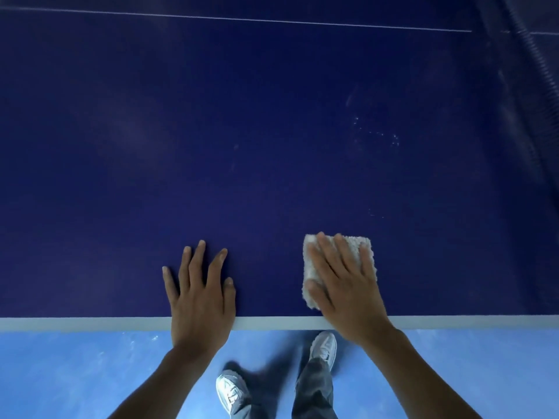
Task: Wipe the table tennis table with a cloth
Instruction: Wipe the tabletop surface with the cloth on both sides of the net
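two hands on a dark blue table tennis table (272, 131), both at its near edge. a pale edge line (90, 323) runs the full width of the view along that edge; a thin white line (242, 19) crosses far up the surface.

left of centre: left hand (199, 294) flat on the bare top, fingers straight and spread wide, holding nothing, heel of the palm over the edge line. broad bare blue surface to its left and beyond it.

right of centre: right hand (344, 285) pressed flat on a folded pale fluffy cloth (354, 246), fingers straight, slightly fanned, not curled round it. cloth lies on the top just inside the edge line, apart from the left hand. faint whitish specks (375, 134) further in, beyond the cloth.

far right: blurred net (532, 71).

below the edge: light blue floor (75, 373), grey shoes (325, 347); marks on them too blurred to read.
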